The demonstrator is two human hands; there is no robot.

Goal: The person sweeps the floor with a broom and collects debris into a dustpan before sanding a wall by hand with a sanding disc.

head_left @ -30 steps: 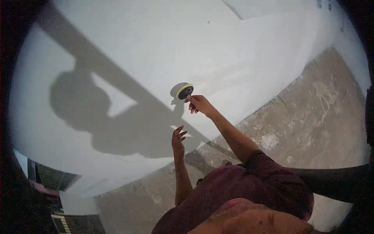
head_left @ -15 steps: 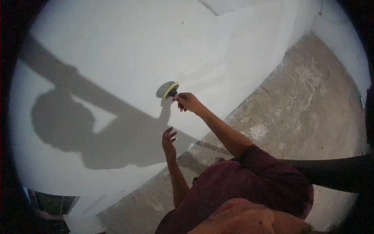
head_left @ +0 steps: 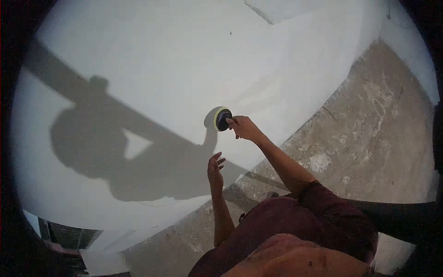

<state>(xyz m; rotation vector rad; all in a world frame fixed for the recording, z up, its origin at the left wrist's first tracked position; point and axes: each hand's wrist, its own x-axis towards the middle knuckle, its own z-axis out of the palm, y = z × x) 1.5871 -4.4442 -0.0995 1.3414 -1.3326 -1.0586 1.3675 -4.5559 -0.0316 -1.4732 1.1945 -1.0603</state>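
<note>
A round black disc tool with a yellow-green rim point(head_left: 223, 119) is held near the white wall point(head_left: 175, 60). My right hand point(head_left: 243, 128) is closed on the tool's back side, with the rim side turned toward the wall. Its round shadow lies on the wall just to the left. Lower down, my left hand point(head_left: 215, 168) is raised with its fingers apart and holds nothing; it is in front of the wall, below the tool.
A rough grey-brown floor point(head_left: 350, 120) with pale splashes meets the wall along a diagonal edge. A large shadow of a head and arms spreads over the wall's left. A dark barred opening point(head_left: 69, 236) shows at the lower left.
The view has shifted, and both hands appear farther right. The tool has tilted, so more of its black back faces the camera.
</note>
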